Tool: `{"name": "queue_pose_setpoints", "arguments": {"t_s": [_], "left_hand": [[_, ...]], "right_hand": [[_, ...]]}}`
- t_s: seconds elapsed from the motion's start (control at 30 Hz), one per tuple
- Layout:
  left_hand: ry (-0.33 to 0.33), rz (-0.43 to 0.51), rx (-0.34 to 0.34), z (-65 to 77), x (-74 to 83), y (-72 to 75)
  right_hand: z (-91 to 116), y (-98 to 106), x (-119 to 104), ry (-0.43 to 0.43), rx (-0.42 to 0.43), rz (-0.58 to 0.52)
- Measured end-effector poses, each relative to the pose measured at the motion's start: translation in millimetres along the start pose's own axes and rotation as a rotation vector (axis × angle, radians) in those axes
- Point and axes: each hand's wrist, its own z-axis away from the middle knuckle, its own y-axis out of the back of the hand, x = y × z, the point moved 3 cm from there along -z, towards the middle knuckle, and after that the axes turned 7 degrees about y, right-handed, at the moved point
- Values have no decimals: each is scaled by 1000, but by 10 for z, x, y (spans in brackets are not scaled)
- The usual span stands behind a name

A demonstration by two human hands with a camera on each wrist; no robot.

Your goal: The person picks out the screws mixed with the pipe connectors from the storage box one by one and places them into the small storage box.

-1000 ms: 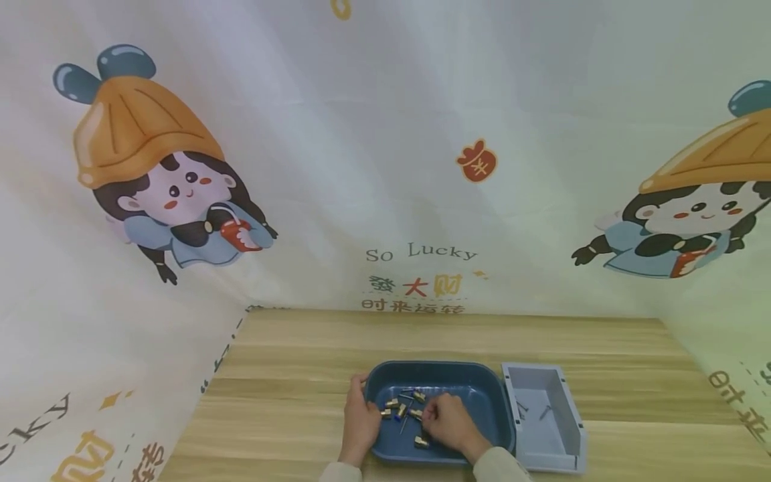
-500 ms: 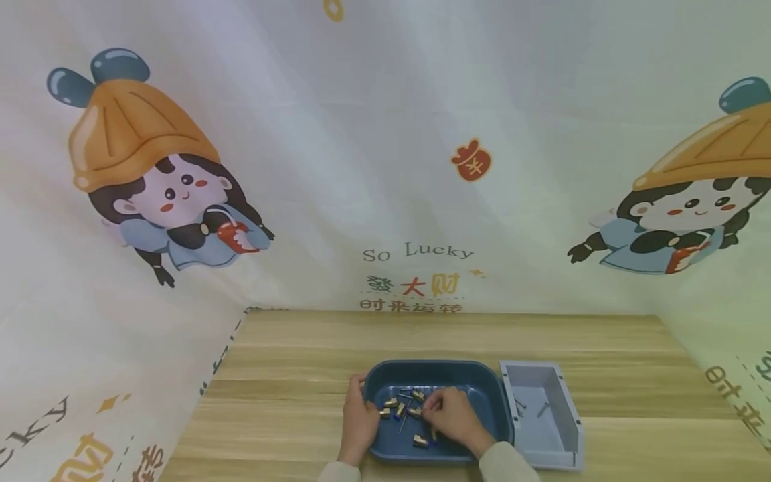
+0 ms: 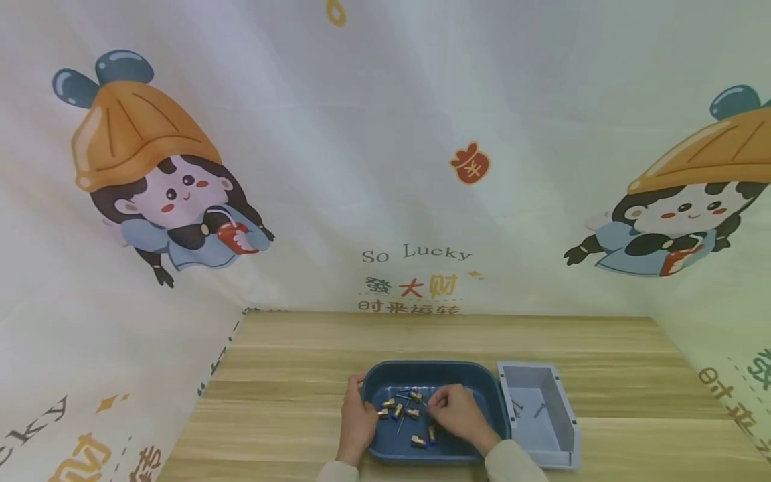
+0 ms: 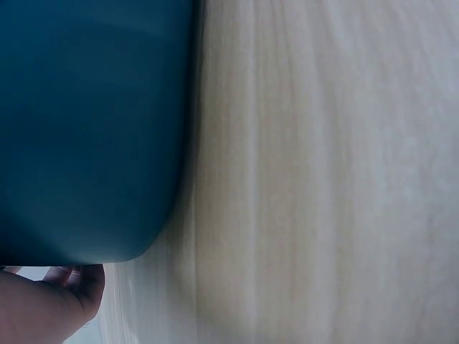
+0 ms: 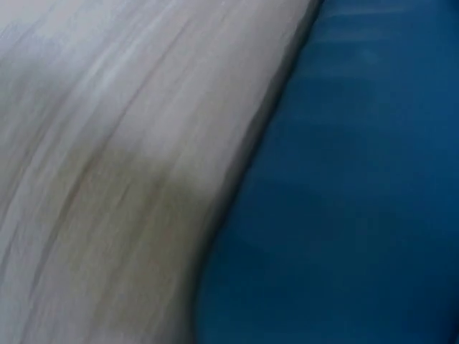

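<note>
One thin, likely light metal screw (image 3: 424, 402) we pinch endwise, right hand (image 3: 458, 410) over blue plastic tray (image 3: 434, 373), left hand (image 3: 358, 420) gripping tray.

Beyond the right hand (image 3: 460, 415) I see a pale cloth (image 3: 361, 134), printed with lettering (image 3: 412, 287) and, higher, a red pouch (image 3: 470, 164). One cartoon figure (image 3: 171, 191) is up to the hand's left, another figure (image 3: 677, 214) up to its right. The wood-grained counter (image 3: 313, 341) lies below the hand.
</note>
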Motion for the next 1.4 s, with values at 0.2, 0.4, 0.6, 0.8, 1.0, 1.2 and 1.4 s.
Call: {"name": "queue_pose_setpoints", "arguments": {"t_s": [0.2,0.4,0.6,0.8,1.0,1.2,1.4], "left_hand": [[-1,10,-8,3,14,6],[6,5,-10,2,14,1],[11,2,-14,6,22,9],[25,6,-22,10,26,13],[23,9,-23,-5,22,10],[16,9,-26,-8,10,-3],[9,11,-15,-9,-1,-12]], "right_hand": [[15,63,-8,7,40,22],[49,150,-31,-18,46,-19],[64,242,-27,-36,56,-36],[67,344,2,-45,63,-10],[82,467,19,-49,98,6],[122,596,91,-69,159,20],[163,725,114,-67,242,62]]}}
